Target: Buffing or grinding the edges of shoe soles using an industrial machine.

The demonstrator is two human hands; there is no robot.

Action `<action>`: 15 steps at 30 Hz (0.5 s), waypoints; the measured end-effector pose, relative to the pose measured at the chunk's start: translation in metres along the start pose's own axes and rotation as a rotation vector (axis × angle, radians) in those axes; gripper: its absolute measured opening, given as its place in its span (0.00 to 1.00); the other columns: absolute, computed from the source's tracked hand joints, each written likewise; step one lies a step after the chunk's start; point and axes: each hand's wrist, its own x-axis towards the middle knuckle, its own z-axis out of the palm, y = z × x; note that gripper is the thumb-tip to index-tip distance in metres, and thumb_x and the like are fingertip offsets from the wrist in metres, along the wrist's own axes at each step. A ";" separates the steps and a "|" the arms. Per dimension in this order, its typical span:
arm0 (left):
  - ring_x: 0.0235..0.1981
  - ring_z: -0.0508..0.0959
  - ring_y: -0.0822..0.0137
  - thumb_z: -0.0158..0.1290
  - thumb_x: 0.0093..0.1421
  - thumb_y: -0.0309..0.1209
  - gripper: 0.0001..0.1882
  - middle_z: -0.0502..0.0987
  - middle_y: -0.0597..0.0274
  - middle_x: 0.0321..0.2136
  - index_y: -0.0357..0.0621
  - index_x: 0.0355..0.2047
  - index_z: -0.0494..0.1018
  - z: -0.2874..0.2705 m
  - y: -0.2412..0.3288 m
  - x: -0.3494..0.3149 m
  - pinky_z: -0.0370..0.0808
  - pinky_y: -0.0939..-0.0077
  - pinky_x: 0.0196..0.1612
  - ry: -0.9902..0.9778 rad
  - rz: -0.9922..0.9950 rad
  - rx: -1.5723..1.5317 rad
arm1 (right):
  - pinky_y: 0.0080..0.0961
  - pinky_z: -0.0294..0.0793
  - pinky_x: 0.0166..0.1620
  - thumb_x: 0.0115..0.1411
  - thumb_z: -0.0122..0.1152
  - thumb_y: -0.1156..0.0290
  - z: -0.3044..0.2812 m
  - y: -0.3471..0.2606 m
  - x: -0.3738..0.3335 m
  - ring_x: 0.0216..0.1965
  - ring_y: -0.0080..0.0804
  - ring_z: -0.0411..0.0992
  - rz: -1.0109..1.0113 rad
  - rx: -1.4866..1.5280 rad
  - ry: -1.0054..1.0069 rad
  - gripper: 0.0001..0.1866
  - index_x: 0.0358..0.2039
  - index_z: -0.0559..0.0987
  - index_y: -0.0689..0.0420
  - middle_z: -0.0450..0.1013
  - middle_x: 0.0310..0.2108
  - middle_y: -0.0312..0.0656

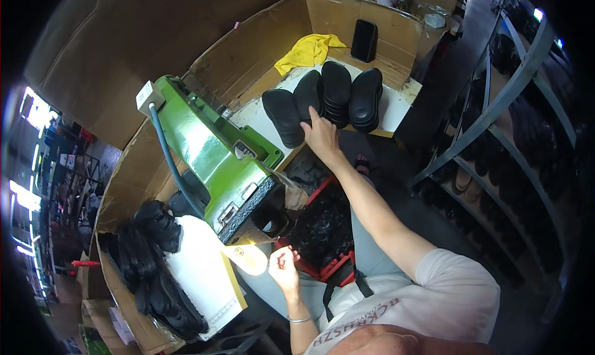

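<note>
Black shoe soles stand in several stacks on the white far table. My right hand [322, 137] reaches to the near end of the second stack from the left [308, 89]; its index finger lies stretched on the sole and its thumb is apart. Nothing is lifted in it. My left hand [283, 269] is raised before my lap with its fingers curled; whether anything is inside them is hidden. Just left of it, a pale, rounded plate [250, 259] sits below the head of the green machine [211, 150].
A heap of black soles [152, 262] lies on the left beside a white board [201, 274]. Between my knees stands a red crate [338, 265] with black scraps. A yellow cloth [308, 52] and a dark phone-like slab [364, 40] are at the back; a metal rack [489, 116] is right.
</note>
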 end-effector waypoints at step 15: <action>0.20 0.70 0.79 0.52 0.58 0.21 0.05 0.72 0.67 0.22 0.37 0.35 0.72 -0.065 0.032 0.092 0.69 0.85 0.25 0.272 0.345 0.208 | 0.37 0.71 0.29 0.52 0.61 0.66 -0.010 0.083 -0.187 0.25 0.46 0.74 -0.107 0.083 -0.592 0.10 0.33 0.77 0.57 0.74 0.21 0.47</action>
